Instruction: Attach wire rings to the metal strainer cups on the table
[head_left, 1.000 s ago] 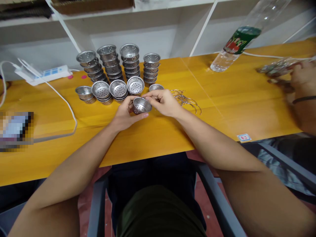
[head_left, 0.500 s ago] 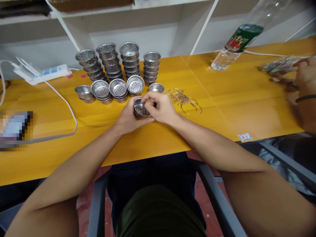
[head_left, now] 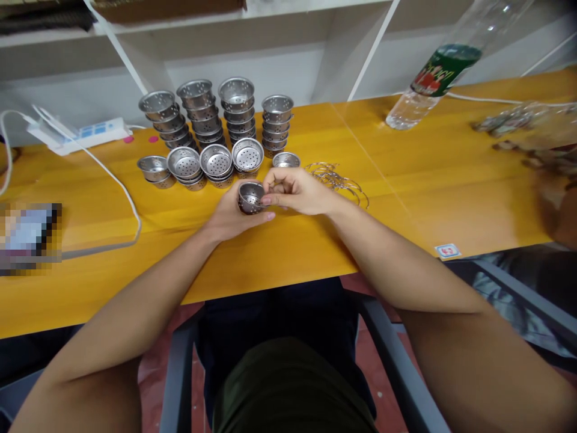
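Note:
My left hand (head_left: 228, 211) is wrapped around a small perforated metal strainer cup (head_left: 250, 197), its open top tilted toward me. At the cup's right rim, the thumb and fingertips of my right hand (head_left: 295, 191) are pinched together; what they grip is hidden. Just behind my right hand stands another strainer cup (head_left: 286, 160). A loose pile of thin curved wire handles (head_left: 336, 177) lies to the right of it, partly covered by my right hand and wrist.
Stacks of strainer cups (head_left: 237, 105) stand at the back, with lower stacks (head_left: 184, 162) in front. A water bottle (head_left: 421, 90) is behind right. To the left are a power strip (head_left: 92, 133), white cable (head_left: 130, 210) and blurred-out phone (head_left: 29, 231). A co-worker's blurred arm (head_left: 565, 210) shows at right.
The held cup has shifted slightly left and tilted more toward me. My right fingers have moved from over its opening to its right rim. The co-worker's hand has drawn back.

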Available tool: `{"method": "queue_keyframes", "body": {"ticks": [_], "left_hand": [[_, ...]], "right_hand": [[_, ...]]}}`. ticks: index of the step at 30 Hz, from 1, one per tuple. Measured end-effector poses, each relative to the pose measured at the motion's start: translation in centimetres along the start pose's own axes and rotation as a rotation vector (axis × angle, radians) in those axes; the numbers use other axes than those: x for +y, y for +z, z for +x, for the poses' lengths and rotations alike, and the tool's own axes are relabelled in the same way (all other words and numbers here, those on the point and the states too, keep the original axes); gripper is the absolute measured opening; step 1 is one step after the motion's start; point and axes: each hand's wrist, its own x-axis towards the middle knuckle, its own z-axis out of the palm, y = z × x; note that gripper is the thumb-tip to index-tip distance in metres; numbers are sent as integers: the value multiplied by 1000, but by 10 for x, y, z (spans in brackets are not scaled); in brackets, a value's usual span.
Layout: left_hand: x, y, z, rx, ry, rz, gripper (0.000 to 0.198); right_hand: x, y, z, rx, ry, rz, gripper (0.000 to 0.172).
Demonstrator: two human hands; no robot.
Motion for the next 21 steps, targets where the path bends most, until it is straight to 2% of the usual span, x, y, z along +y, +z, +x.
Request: {"method": "queue_keyframes", "body": {"ticks": [5,13,21], "left_hand": [[2,1,-2,20,-46,69,83],[2,1,-1,23,-36,58,69],[1,5,-2,30,-43,23,66]], "right_hand": [[6,4,3,25,-11,-2,66],[12,6,2,69,-11,-66,69],[11,6,3,57,-13,-41,66]]}}
